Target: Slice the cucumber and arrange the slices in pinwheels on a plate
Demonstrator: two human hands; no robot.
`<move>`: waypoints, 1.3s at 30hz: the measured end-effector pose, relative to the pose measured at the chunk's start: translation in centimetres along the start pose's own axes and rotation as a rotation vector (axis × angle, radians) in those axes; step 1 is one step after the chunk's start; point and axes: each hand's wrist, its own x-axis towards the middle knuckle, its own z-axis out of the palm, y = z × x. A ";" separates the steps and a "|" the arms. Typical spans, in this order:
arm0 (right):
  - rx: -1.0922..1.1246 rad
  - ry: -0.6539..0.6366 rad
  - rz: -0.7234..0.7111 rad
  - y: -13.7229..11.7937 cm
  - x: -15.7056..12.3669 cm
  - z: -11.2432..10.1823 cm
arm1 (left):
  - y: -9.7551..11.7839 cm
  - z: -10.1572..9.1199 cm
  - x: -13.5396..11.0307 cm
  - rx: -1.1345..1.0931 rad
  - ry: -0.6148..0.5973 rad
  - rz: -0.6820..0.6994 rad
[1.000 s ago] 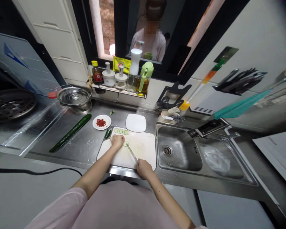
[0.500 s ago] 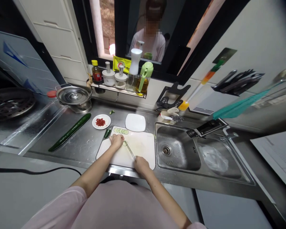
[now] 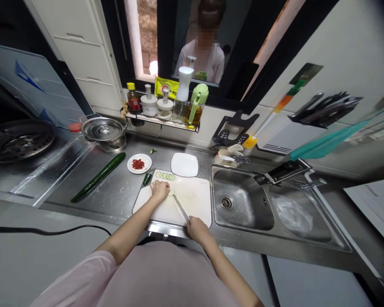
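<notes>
A white cutting board (image 3: 195,198) lies in front of me. My left hand (image 3: 160,191) is closed over a piece of cucumber, most of it hidden under the fingers. By its fingertips a pale round cucumber slice (image 3: 171,192) shows its cut face. My right hand (image 3: 198,230) grips the handle of a knife (image 3: 181,207), whose blade points up and left, its tip close to that slice. Overlapping cucumber slices (image 3: 165,175) form a row along the board's far edge. Another short dark green cucumber piece (image 3: 147,178) rests at the board's far left corner.
A whole cucumber (image 3: 98,177) lies left on the steel counter. Behind the board are a plate with chopped red bits (image 3: 140,163) and a white square plate (image 3: 184,164). The sink (image 3: 243,204) is right; a bottle shelf (image 3: 161,120) hangs above.
The knife has drawn back slightly toward me and right, its tip now just clear of the slice beside my left fingers. The whole view has shifted a little.
</notes>
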 end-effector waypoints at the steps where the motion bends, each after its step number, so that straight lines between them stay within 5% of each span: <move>1: 0.000 0.005 -0.001 0.1 -0.1 0.1 | 0.1 0.0 -0.1 0.006 -0.002 0.012; 9: 0.033 0.155 0.000 2.3 -0.8 0.8 | 0.3 0.6 -1.1 0.021 0.054 0.074; 19: 0.060 0.142 0.047 3.6 -0.6 0.7 | 0.1 1.1 -3.1 -0.087 0.104 0.073; 39: 0.051 0.155 0.022 3.3 0.5 1.1 | -5.3 -1.8 -2.8 -0.202 0.267 -0.245</move>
